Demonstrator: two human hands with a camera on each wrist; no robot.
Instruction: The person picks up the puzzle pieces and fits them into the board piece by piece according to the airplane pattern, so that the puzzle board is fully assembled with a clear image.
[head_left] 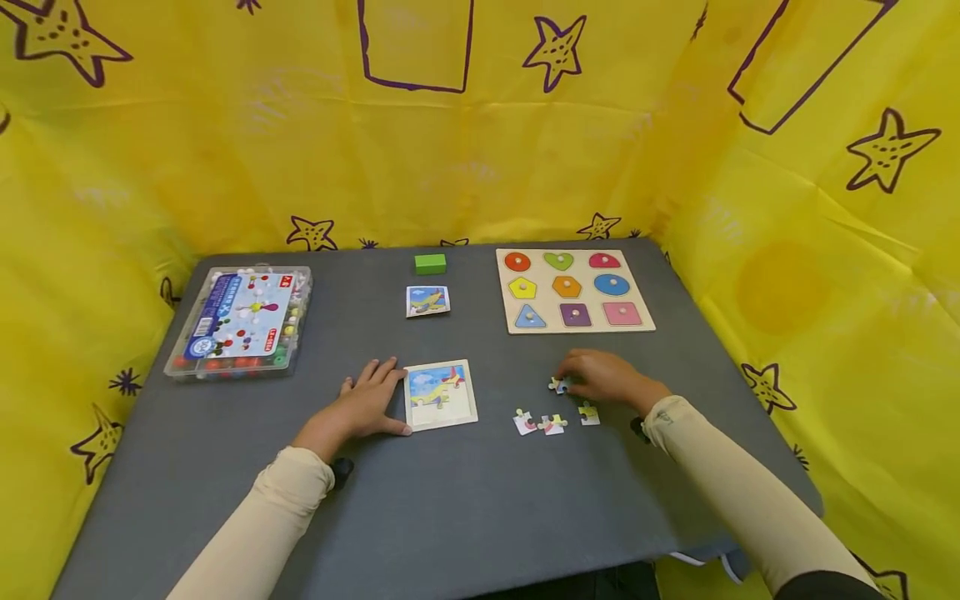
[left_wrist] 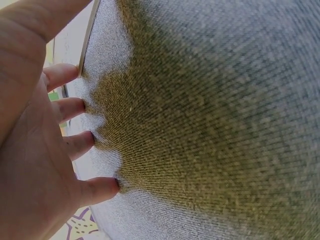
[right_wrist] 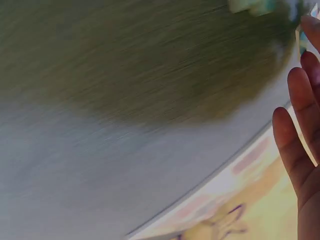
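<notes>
A square wooden puzzle tray (head_left: 441,419) lies at the middle of the table, its picture partly filled with jigsaw pieces. My left hand (head_left: 365,404) rests spread at the tray's left side, index finger and thumb at its edge; the left wrist view shows its fingertips (left_wrist: 80,145) on the grey cloth. To the right, my right hand (head_left: 606,377) pinches a jigsaw piece (head_left: 557,385), whose edge shows by the fingers in the right wrist view. Below that hand lie loose pieces: one pink and white (head_left: 524,422), another beside it (head_left: 552,425), and a yellowish one (head_left: 588,413).
A small picture card (head_left: 427,302) and a green block (head_left: 431,264) sit beyond the tray. At the back right lies a wooden shape board (head_left: 581,292) with knobbed pieces. A clear plastic case (head_left: 240,321) of coloured balls stands at left. Yellow cloth surrounds the table.
</notes>
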